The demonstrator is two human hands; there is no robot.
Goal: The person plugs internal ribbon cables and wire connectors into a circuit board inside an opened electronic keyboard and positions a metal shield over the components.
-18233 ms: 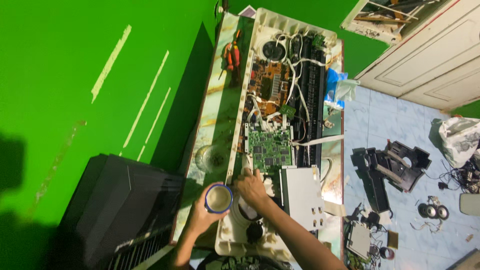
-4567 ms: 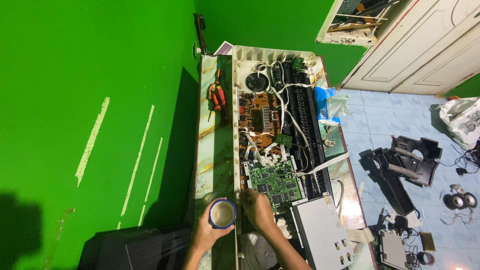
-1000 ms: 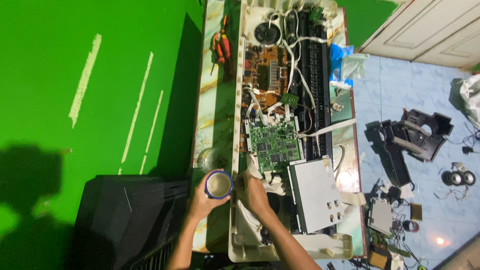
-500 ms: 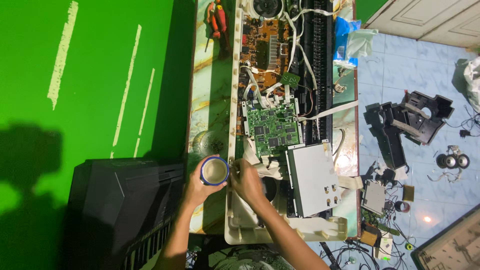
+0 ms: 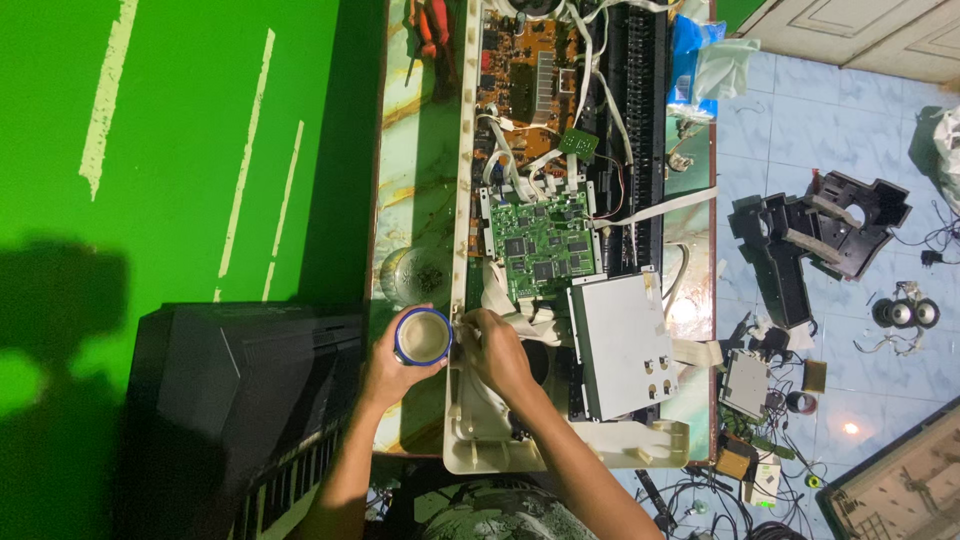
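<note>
My left hand (image 5: 388,368) holds a small round cup with a blue rim (image 5: 423,336) beside the left edge of an opened cream-coloured electronic keyboard casing (image 5: 470,440). My right hand (image 5: 497,350) rests on the casing's left rim, fingertips pinched together right next to the cup; what they pinch is too small to see. Just beyond the hands lie a green circuit board (image 5: 543,243) and a grey metal box (image 5: 622,346). An orange-brown circuit board (image 5: 525,85) with white ribbon cables sits further up.
A clear glass jar (image 5: 412,275) stands on the marbled table (image 5: 420,180) above the cup. Red-handled pliers (image 5: 432,25) lie at the far end. A black keyboard (image 5: 250,400) stands at the left. Black plastic parts (image 5: 815,240), speakers and cables litter the blue tiled floor.
The camera has drifted so the scene sits higher and closer. Both hands stay at the casing's left rim with the cup, the right fingertips now close against it.
</note>
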